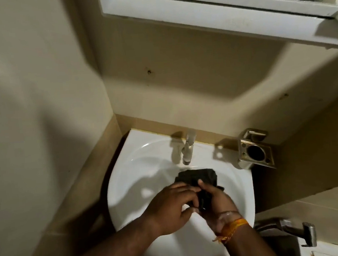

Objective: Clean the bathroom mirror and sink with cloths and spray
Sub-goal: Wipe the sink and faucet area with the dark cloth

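Both hands meet over the sink (128, 181) bowl, just below the tap (188, 148), probably so drips land in the basin. Left hand (170, 206) and right hand (216, 205) each have fingers curled around the black cloth (196, 177), bunching it, wrists angled inward. Looks like wringing or folding, can't tell which.

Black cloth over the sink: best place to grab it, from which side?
Take the loose bunched end of the black cloth toward the tap, coming from above. Both the left hand and right hand already grip its near end, over the sink.
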